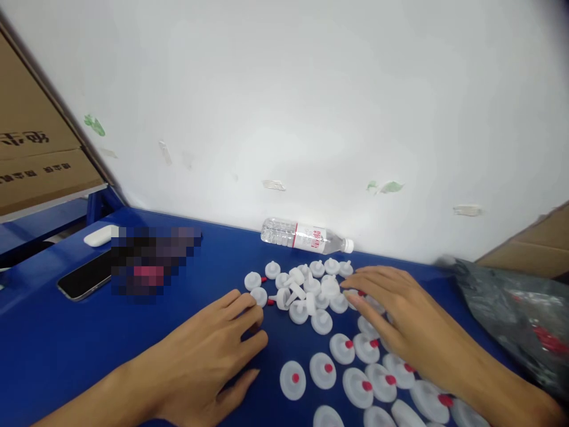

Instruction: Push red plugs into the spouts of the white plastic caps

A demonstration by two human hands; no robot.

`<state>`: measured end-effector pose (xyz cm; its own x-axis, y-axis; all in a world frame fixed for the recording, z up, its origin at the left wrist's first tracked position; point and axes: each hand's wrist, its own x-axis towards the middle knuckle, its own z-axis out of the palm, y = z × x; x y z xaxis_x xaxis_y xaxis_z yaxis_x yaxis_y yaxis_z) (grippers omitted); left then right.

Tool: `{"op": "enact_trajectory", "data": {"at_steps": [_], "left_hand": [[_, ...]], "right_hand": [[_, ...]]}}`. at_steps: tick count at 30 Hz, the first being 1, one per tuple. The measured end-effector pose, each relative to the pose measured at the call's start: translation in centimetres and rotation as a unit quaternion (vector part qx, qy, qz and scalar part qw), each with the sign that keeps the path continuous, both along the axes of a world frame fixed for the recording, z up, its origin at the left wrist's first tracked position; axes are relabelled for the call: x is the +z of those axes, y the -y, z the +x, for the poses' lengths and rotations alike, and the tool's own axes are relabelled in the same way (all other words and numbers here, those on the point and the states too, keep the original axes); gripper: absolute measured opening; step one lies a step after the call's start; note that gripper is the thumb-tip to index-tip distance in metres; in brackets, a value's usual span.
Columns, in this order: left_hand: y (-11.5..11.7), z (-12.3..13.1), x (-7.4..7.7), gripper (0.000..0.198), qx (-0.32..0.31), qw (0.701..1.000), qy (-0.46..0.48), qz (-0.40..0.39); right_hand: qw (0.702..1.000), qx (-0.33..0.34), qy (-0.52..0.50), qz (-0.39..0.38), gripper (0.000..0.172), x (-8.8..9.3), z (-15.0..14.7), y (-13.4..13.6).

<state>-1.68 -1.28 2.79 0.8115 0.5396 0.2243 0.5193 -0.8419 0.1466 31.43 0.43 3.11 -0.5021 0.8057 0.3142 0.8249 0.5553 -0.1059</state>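
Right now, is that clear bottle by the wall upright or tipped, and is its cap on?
Tipped, cap on: the bottle lies on its side along the wall, with a white cap on its neck.

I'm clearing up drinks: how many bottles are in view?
1: a clear plastic bottle, lying capped near the white wall, beyond the white discs. The pixelated patch may hide others.
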Motion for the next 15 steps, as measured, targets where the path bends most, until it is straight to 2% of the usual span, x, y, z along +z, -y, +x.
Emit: {"op": "enact_trajectory", "data": {"at_steps": [5, 15], "left_hand": [[-0.16, -0.14, -0.10, 0.007, 0.009, 0.999, -0.039, 0.004], [-0.48, -0.15, -0.58, 0.012, 0.002, 0.999, -0.041, 0.025]], "right_hand": [[1.000, 0.009, 0.015, 0.000, 0.031, -1.01, 0.06, -0.26], [1.000, 0.012, 0.010, -0.010, 0.025, -0.92, 0.05, 0.01]]}}
